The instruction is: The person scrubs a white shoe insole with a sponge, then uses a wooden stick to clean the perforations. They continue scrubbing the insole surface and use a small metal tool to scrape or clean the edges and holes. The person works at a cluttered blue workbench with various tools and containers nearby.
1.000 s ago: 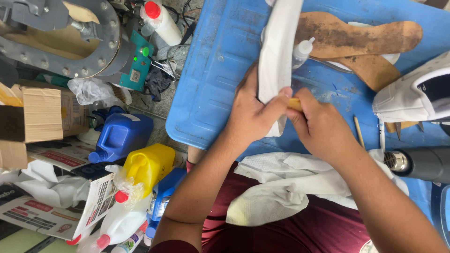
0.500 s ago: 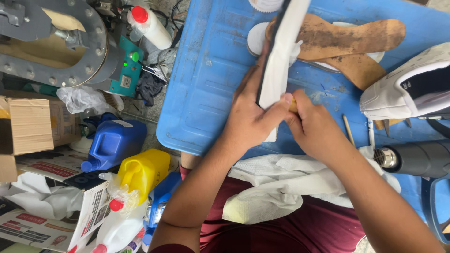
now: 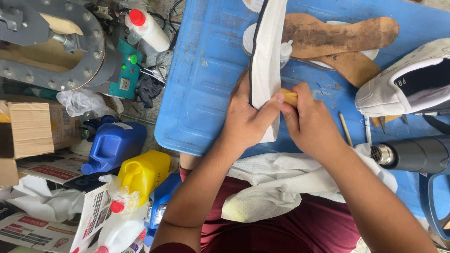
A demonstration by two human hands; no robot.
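Note:
My left hand (image 3: 248, 117) grips a long white shoe sole (image 3: 265, 51) with a dark edge, held on its side over the blue table (image 3: 206, 70). My right hand (image 3: 311, 124) is closed on a small yellow-tan block (image 3: 289, 96) and presses it against the sole's side next to my left thumb. Two brown insoles (image 3: 340, 35) lie just beyond the sole. A small clear bottle (image 3: 285, 51) stands between the sole and the insoles. White cloth (image 3: 281, 180) lies across my lap.
A white shoe upper (image 3: 403, 84) and a black heat gun (image 3: 412, 152) lie at the right. On the floor at the left stand a blue jug (image 3: 115, 145), a yellow jug (image 3: 143, 173), white bottles (image 3: 147, 28), a cardboard box (image 3: 26, 129) and a grey round machine (image 3: 51, 42).
Both hands stay on the sole and the block, with only a slight shift of the block along the sole's side. The view has drifted a little.

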